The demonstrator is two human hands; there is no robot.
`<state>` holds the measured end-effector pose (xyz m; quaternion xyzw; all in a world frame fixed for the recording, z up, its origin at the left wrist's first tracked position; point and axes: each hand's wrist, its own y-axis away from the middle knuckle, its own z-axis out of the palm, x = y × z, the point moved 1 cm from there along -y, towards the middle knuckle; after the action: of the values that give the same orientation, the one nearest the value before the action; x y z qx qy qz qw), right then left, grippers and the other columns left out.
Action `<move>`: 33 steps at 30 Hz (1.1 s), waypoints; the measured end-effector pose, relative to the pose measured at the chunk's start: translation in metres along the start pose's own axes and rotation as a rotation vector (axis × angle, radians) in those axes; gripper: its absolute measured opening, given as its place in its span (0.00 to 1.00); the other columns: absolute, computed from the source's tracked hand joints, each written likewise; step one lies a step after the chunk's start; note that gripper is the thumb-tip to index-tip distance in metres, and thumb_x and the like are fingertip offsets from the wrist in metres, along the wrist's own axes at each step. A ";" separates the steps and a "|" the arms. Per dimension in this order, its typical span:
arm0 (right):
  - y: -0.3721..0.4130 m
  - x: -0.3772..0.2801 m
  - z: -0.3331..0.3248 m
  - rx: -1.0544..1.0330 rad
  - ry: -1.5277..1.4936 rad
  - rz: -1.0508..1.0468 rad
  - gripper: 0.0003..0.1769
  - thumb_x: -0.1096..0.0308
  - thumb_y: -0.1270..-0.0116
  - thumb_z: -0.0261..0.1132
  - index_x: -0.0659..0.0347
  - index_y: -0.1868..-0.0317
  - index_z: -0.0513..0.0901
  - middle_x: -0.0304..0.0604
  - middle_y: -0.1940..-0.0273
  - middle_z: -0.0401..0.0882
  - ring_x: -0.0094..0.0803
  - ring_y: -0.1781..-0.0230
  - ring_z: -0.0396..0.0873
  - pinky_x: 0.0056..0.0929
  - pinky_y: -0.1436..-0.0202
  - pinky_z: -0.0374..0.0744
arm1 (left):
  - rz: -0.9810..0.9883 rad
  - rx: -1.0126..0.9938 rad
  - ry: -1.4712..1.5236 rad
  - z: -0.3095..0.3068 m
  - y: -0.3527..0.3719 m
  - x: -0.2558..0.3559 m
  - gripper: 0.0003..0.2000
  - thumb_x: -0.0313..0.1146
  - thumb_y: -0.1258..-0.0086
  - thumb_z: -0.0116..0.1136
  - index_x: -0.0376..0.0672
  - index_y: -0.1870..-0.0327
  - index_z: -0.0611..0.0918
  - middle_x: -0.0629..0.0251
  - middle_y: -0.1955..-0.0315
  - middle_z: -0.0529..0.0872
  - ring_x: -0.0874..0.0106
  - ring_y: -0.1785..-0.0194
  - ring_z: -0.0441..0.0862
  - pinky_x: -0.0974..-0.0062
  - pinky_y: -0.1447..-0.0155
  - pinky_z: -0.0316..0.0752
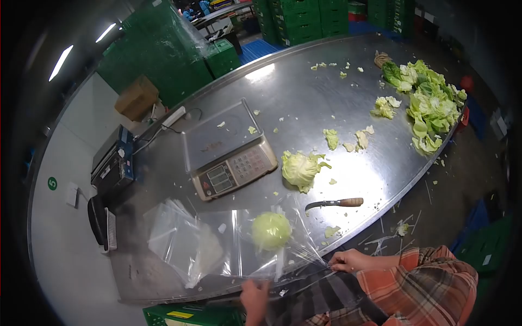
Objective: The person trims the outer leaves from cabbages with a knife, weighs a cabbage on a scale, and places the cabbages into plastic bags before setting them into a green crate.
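A pale green cabbage head (272,231) lies inside or under clear plastic film at the front of the steel table. My right hand (348,261) is closed on a gathered corner of this plastic bag (304,242), at the table's edge. Near the bag's front edge is my left hand (254,299), its fingers blurred; I cannot tell whether they grip the film. Left of the cabbage lies a stack of clear plastic bags (185,239). Behind it, a second, leafier cabbage (302,171) sits beside the scale. A curved knife (334,204) with a wooden handle rests to the right.
A weighing scale (231,157) stands mid-table with leaf scraps on its tray. Loose outer leaves (432,106) pile up at the far right. At the left are a dark device (114,160) and a white basket (110,231). Green crates (299,22) are stacked beyond the steel table (310,81).
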<state>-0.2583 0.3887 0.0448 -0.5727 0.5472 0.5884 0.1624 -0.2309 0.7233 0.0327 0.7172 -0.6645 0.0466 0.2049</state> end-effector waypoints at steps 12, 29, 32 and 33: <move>0.046 0.076 0.052 0.310 0.243 0.063 0.11 0.61 0.30 0.58 0.62 0.63 0.75 0.53 0.74 0.80 0.50 0.71 0.81 0.42 0.68 0.77 | -0.123 -0.192 0.784 0.065 0.115 -0.020 0.14 0.37 0.27 0.50 0.34 0.64 0.81 0.60 0.70 0.87 0.73 0.68 0.82 0.74 0.58 0.76; 0.049 -0.044 0.156 0.276 0.545 -0.826 0.15 0.67 0.48 0.70 0.63 0.61 0.77 0.46 0.64 0.74 0.43 0.62 0.74 0.36 0.58 0.73 | -0.326 -0.217 1.480 0.049 0.153 0.019 0.12 0.34 0.24 0.47 0.32 0.58 0.77 0.56 0.62 0.84 0.71 0.58 0.83 0.75 0.54 0.80; 0.030 -0.032 0.176 0.167 0.653 -0.808 0.08 0.69 0.46 0.61 0.64 0.66 0.75 0.46 0.64 0.72 0.42 0.62 0.73 0.35 0.55 0.74 | -0.266 -0.221 1.383 0.062 0.149 0.005 0.12 0.33 0.24 0.47 0.32 0.60 0.78 0.57 0.64 0.85 0.70 0.61 0.84 0.75 0.55 0.81; 0.030 -0.032 0.176 0.135 0.681 -0.823 0.08 0.69 0.45 0.60 0.64 0.67 0.75 0.47 0.64 0.72 0.42 0.61 0.73 0.35 0.56 0.74 | -0.273 -0.208 1.345 0.061 0.147 0.006 0.12 0.33 0.24 0.47 0.32 0.60 0.78 0.57 0.65 0.85 0.70 0.62 0.85 0.75 0.55 0.81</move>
<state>-0.3604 0.5382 0.0410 -0.8865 0.3357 0.2208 0.2296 -0.3859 0.6914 0.0135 0.5862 -0.2979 0.3909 0.6441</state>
